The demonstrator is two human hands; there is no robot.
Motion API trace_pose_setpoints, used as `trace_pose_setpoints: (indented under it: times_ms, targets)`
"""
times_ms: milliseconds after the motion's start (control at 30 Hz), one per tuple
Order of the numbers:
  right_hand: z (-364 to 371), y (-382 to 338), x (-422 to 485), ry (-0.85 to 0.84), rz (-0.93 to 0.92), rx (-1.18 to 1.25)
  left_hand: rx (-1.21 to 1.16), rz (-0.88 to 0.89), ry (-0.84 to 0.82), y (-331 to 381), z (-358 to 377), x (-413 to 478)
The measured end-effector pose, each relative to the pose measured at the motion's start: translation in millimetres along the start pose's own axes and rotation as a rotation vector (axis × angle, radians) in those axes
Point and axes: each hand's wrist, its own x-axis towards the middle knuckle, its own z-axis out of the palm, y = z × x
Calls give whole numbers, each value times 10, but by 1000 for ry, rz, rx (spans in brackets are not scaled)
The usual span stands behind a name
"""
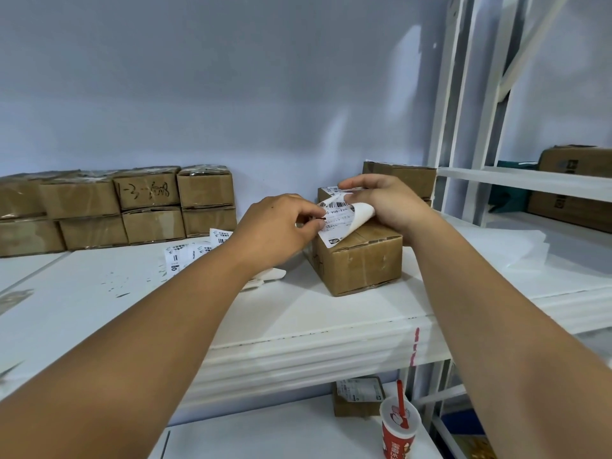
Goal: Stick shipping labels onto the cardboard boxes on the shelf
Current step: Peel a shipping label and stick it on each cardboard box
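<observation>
brown cardboard box [359, 260], white barcoded label [337, 223], red cup [399, 432].

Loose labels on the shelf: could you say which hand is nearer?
Left. Left hand just beside the loose labels; right hand farther right, above the box.

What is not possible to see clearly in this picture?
Head view only:
label print: too small, curled, partly under the left hand and right hand.
box top: hidden by label and hands.
loose labels: partly behind the left forearm.
red cup: cut by the bottom edge.
</observation>
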Motion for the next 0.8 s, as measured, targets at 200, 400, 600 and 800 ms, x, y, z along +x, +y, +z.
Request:
trace_pose_setpoints:
  times_ms: [200,400,600,800]
  targets:
    - [-11,3,15,18,39,46,-34,12,-4,16,-3,-23]
    - [-9,-20,-24,22,121,42,-20,41,0,16,-16,-31]
    - [-4,-6,-32,25,141,25,-22,52,-20,-8,14,-11]
    - [-16,-3,-35,18,153,-23,-6,43,-9,-56,18,-12]
